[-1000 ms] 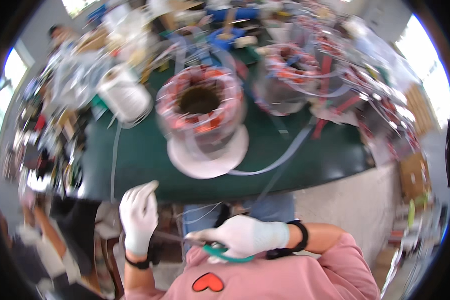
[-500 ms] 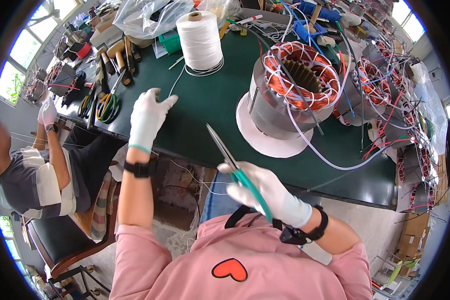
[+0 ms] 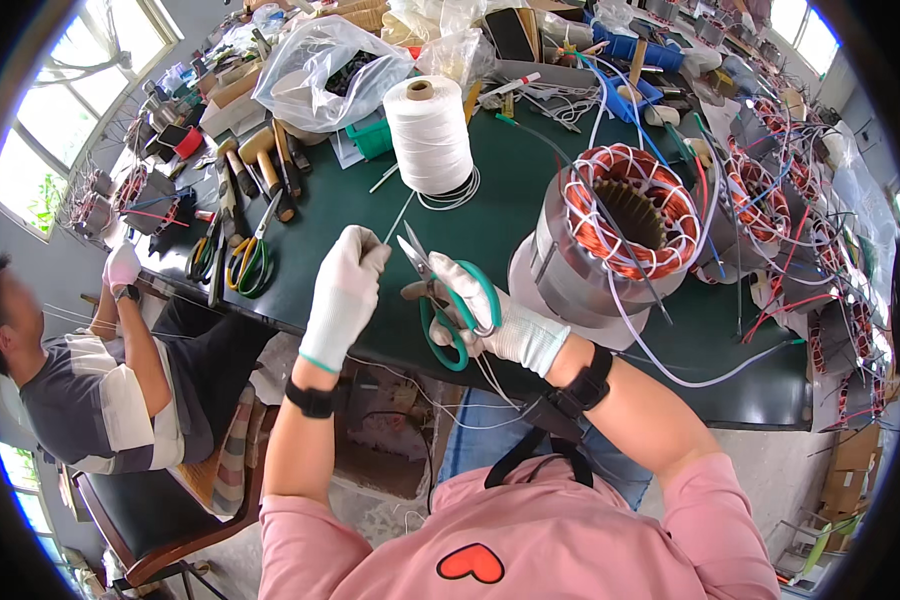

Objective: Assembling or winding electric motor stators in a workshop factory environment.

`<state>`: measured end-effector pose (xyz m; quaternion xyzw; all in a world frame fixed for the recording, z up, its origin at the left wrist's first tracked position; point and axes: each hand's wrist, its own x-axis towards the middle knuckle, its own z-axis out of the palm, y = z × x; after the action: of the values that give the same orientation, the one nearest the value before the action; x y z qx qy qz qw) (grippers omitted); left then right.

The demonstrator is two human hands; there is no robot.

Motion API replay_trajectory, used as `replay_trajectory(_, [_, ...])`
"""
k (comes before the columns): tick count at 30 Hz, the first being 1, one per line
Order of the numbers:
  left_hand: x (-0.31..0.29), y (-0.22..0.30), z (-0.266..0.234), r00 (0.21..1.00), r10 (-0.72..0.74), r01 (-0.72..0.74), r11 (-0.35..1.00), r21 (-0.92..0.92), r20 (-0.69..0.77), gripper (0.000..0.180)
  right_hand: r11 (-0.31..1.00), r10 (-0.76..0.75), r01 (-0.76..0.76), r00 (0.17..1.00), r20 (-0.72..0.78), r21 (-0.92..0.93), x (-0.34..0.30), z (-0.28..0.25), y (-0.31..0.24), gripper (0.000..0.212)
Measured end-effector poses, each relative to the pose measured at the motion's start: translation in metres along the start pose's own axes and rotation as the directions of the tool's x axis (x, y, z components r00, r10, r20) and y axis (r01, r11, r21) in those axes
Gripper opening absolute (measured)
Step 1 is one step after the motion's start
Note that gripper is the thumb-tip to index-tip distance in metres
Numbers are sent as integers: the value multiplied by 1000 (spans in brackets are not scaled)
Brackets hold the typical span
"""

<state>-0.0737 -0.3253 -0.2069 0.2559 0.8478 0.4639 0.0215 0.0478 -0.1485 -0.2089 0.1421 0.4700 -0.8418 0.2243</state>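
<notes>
Head view: right hand point(image 3: 502, 322) grips green-handled scissors point(image 3: 429, 277), silver blades point(image 3: 417, 260) parted; left hand point(image 3: 346, 278) pinches white cord point(image 3: 400, 218).

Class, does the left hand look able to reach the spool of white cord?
Probably yes: the spool stands just beyond the left hand, nothing tall between, though its fingers pinch cord.

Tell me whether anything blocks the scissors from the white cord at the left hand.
Nothing visible does. The scissors in the right hand have their tips right beside the white cord, which runs from the spool to the left hand; whether they touch it, I cannot tell.
</notes>
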Motion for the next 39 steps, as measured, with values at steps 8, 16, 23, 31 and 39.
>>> replay_trajectory(8, [-5,14,-18,955,27,182,733,-655,296,77,919,-368,390,901,229,-57,-7,6,2,72])
replay_trajectory(16, [-6,30,14,993,-17,81,816,-572,117,11,932,-351,362,913,208,-20,-24,7,6,82])
replay_trajectory(23, [-21,45,18,833,514,-547,819,173,205,17,931,-357,352,934,32,97,-47,9,42,56])
replay_trajectory(31, [-47,45,-19,957,287,-289,918,270,48,38,347,-160,-34,982,-95,-937,-301,-55,87,55])
replay_trajectory(39, [-33,163,39,470,877,-867,435,243,103,31,129,-705,-544,538,-462,-829,-433,-164,71,52])
